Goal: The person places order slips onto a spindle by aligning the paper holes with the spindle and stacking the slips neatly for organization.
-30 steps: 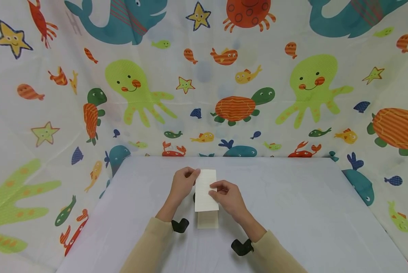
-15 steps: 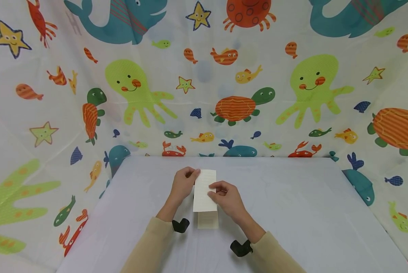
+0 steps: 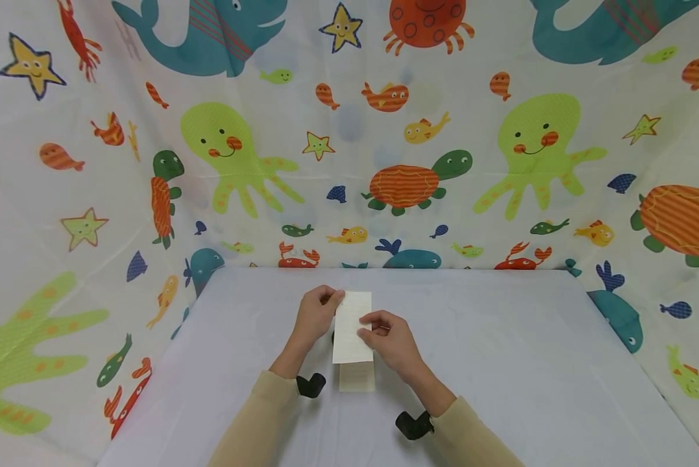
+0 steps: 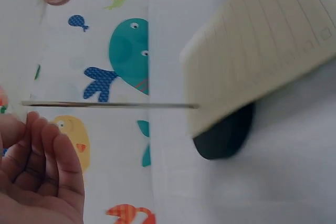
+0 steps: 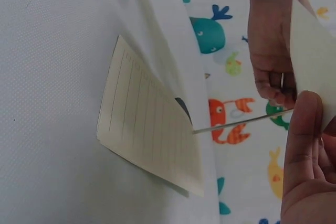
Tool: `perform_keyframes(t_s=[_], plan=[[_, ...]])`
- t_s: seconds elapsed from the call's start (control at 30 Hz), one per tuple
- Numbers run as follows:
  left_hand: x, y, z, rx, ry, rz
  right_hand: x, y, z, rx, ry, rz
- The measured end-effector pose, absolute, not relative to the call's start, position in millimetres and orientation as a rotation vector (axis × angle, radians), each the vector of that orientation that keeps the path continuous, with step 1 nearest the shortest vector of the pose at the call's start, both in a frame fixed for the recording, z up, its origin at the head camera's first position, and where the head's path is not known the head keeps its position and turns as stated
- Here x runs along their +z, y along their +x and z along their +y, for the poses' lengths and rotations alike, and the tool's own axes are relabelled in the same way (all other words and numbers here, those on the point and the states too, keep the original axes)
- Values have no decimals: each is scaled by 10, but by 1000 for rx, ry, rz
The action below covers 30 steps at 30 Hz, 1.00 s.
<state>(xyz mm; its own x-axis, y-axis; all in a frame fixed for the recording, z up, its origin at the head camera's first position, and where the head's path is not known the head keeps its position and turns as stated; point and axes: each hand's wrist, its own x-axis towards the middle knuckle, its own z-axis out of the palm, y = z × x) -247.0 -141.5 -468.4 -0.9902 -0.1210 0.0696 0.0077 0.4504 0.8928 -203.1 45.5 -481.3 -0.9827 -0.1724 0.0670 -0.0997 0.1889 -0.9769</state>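
The left hand (image 3: 316, 312) pinches the far left corner of a cream lined paper sheet (image 3: 352, 327), the right hand (image 3: 389, 338) its right edge, above a cream notepad (image 3: 357, 377) lying on the white worktop (image 3: 501, 363).

Two paper sheets (image 3: 352, 327), two hands (image 3: 314, 314)

1. No words, numbers, or signs can be read anywhere.
2. The lined paper (image 5: 152, 140) on the table shows only ruled lines and small empty boxes at its 3 o'clock edge.
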Motion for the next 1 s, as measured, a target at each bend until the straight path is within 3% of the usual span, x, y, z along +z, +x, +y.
perform_keyframes(t_s=[0.27,1.0], plan=[[-4935,-2461,-1445,-1587,174,-2637,-4940,-2009,436,-1838,-250,2431],[-5158,-2516,-1439,-1544,136,-2677,-5084,-2013,512,-1673,-322,2455]])
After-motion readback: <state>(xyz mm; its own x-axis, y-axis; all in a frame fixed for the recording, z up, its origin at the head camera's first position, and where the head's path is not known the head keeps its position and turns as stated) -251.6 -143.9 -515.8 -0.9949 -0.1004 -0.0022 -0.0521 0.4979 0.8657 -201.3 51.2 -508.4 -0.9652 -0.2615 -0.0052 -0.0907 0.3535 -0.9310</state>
